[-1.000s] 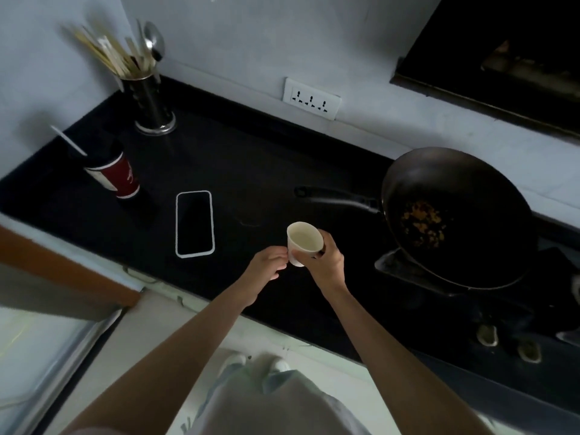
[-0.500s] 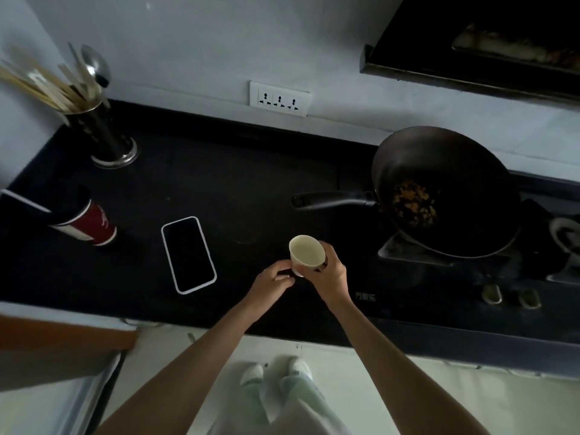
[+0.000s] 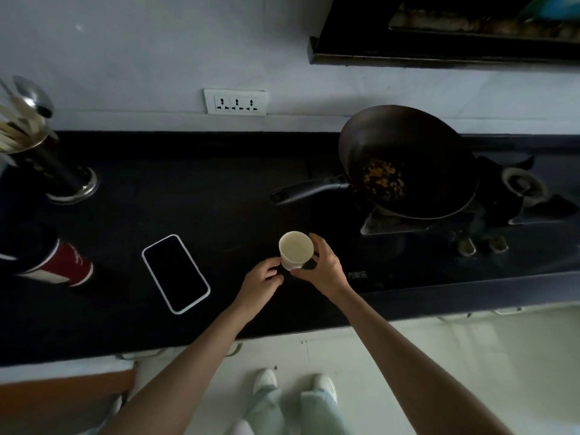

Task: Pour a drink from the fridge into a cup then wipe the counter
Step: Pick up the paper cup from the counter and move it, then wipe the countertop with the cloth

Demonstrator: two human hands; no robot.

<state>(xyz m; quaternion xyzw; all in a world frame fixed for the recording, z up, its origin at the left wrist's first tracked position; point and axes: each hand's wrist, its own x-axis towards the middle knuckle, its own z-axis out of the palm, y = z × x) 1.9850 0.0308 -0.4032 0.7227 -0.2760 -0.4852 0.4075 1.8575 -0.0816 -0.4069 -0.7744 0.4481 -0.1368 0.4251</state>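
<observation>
now right hand point(image 3: 323, 270) fingers wrapped round white cup point(image 3: 295, 250), left hand point(image 3: 262, 282) fingers loosely curled, touching its base

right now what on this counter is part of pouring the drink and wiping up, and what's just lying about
Belongs to the job:
- small white paper cup, gripped by the right hand, left hand at its base
- black counter, to be wiped later

Just lying about:
- black phone in a white case
- dark wok with food scraps
- red takeaway cup
- metal utensil holder

Both forearms are bare, no sleeves showing. Pale, loose trousers point(image 3: 276, 409) fall over white shoes point(image 3: 265, 379) on the floor.
</observation>
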